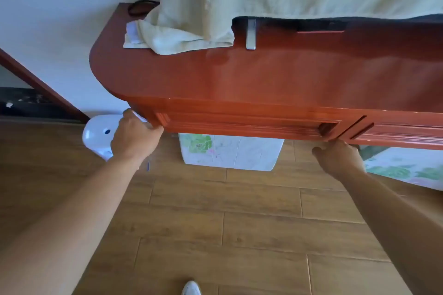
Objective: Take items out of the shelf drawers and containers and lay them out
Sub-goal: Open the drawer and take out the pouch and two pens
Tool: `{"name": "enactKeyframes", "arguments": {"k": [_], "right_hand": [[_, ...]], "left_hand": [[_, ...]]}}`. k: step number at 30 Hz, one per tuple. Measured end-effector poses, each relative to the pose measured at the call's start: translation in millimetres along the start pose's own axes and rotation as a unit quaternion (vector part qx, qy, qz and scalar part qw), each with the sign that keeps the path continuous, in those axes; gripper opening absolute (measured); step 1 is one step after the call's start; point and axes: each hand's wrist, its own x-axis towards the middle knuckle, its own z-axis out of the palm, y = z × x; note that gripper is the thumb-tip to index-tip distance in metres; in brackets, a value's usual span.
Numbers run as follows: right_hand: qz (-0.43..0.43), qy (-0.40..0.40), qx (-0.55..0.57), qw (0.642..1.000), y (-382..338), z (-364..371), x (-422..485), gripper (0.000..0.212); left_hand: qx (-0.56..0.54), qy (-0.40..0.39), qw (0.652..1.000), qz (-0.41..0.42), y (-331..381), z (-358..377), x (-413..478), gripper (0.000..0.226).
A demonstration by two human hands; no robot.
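Both hands are on the front of a glossy red-brown wooden cabinet [239, 74], seen from above. The left hand [134, 137] is at the cabinet's rounded left corner, its fingers [157, 130] curled against the left end of a drawer front [249, 124]; how firmly they grip cannot be told. The right hand [338, 158] reaches under the lower edge of the same drawer front at its right end, with the fingers tucked out of sight beneath, so whether they are wide or closed cannot be told. The drawer front sits along the cabinet's front edge and shows no opening. On top, near the back left corner, a pale towel [172, 36] lies bunched. Below, on the wooden floor [215, 223], a floral-patterned box [230, 151] stands under the drawer, and a white plastic object [98, 134] sits just beside the left hand
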Motion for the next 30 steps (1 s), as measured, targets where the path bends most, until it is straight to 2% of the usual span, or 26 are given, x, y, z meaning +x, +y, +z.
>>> {"name": "enactKeyframes", "arguments": {"k": [3,9,12,16,22,27,30], "right_hand": [[0.003,0.008,0.011,1.000,-1,-4,0,0.043],[0.010,0.027,0.070,0.997,-4,-10,-1,0.031],[-0.005,0.046,0.096,0.994,-2,-10,-3,0.027],[0.001,0.092,0.144,0.985,11,-11,-10,0.031],[0.032,0.146,0.286,0.947,20,-11,-38,0.032],[-0.049,0.161,0.359,0.918,21,-27,-68,0.044],[-0.062,0.178,0.364,0.912,23,-33,-74,0.039]], "left_hand": [[-0.029,0.008,0.999,0.030,3,-1,5,0.045],[-0.157,0.013,0.987,-0.037,10,12,3,0.043],[-0.191,0.008,0.981,-0.044,3,16,0,0.043],[-0.190,0.005,0.981,-0.039,-10,12,-1,0.042],[-0.135,0.014,0.991,0.005,-21,0,-17,0.041],[-0.136,-0.021,0.989,0.047,-35,-11,-30,0.038],[-0.157,-0.039,0.986,0.041,-38,-15,-38,0.037]]}}
